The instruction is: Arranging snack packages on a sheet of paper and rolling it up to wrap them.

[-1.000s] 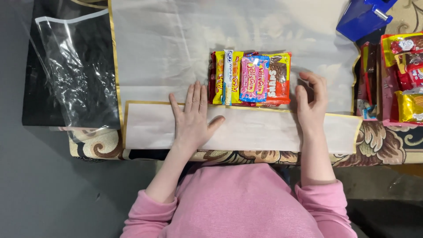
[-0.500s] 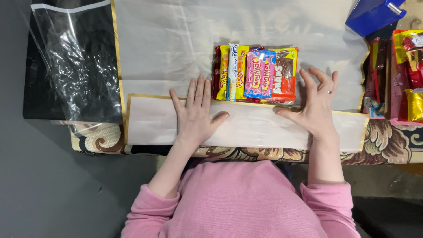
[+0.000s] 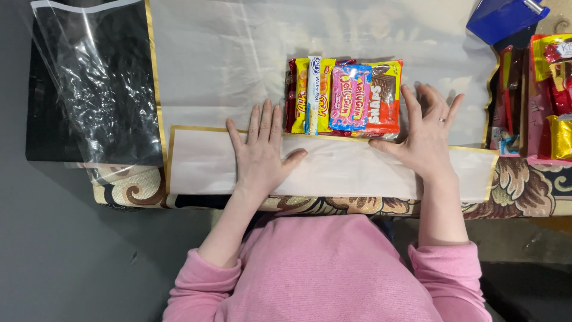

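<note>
I see both hands flat and unclenched on the folded paper flap (image 3: 333, 170) — left hand (image 3: 261, 152) just left of the snack bundle (image 3: 345, 95), right hand (image 3: 426, 134) touching its right end.

Bright, even light; sharp; faint shadows.
</note>
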